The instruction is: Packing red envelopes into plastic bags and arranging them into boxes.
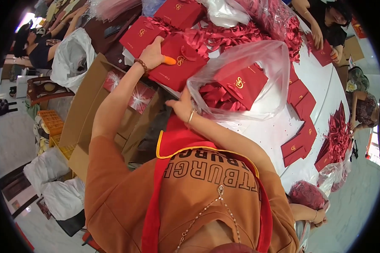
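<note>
My left hand (153, 57), with an orange finger cover on its thumb and a beaded bracelet at the wrist, grips a flat red paper gift bag (177, 63) with a gold emblem. Its thumb lies on top; the other fingers are mostly hidden. Just below that bag's lower corner is my right hand (183, 107), its thumb stretched apart from the fingers. Those fingers are beside the rim of a clear plastic bag (278, 84), their tips partly hidden. Inside the plastic bag are a red gift bag (242, 86) and red ribbons (217, 96).
An open cardboard box (86, 105) with wrapped red packs stands left of the white table (274, 135). More red gift bags (299, 141) and a ribbon heap (335, 139) lie to the right. A co-worker's hand (316, 38) handles red bags at far right.
</note>
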A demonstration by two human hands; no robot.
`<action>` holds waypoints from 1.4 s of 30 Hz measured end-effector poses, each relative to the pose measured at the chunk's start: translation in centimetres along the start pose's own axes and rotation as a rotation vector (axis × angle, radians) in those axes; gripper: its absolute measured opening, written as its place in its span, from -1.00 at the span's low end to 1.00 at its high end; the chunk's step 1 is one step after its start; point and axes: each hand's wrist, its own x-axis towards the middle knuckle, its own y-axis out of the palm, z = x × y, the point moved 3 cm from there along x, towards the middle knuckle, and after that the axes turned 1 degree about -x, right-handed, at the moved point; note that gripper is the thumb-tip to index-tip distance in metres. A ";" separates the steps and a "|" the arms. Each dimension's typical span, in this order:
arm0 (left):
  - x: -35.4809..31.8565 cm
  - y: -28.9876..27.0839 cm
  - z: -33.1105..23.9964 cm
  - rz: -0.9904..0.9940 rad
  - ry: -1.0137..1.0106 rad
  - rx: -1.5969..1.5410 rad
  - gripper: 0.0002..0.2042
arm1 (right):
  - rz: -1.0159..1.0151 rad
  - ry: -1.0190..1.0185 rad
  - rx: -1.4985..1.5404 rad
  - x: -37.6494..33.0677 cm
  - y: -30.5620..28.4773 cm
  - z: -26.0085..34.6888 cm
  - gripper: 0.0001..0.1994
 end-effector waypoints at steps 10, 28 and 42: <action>-4.1 1.4 -3.8 -0.048 0.233 0.560 -0.37 | -0.147 -0.863 -0.640 3.6 -9.5 11.7 0.06; -4.1 -0.1 -1.7 -0.007 0.324 0.532 -0.19 | 0.551 -0.478 -0.240 11.7 -7.8 7.8 -0.22; -7.4 1.3 4.4 -0.416 0.031 -1.303 -0.31 | 0.510 -0.432 -0.168 12.1 -6.7 6.3 -0.08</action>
